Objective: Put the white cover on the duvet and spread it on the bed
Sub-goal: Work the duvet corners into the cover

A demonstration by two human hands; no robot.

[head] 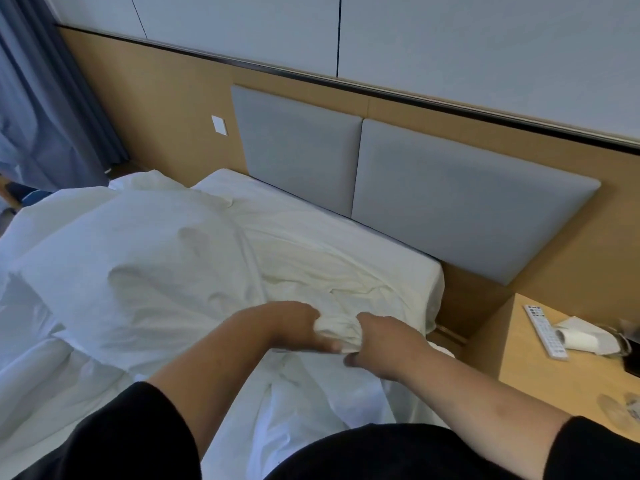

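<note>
White cover (145, 271) stretches leftward along bed; both hands (337, 336) clench its bunched corner.

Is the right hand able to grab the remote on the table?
Probably, but not right now: the right hand grips the cover. The remote lies uncovered at the table edge nearby.

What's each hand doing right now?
Left hand: grips a bunched fold of the white cover.
Right hand: grips the same fold.

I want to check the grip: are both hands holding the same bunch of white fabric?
Yes, the left hand and the right hand both grip one bunch of white fabric between them.
</note>
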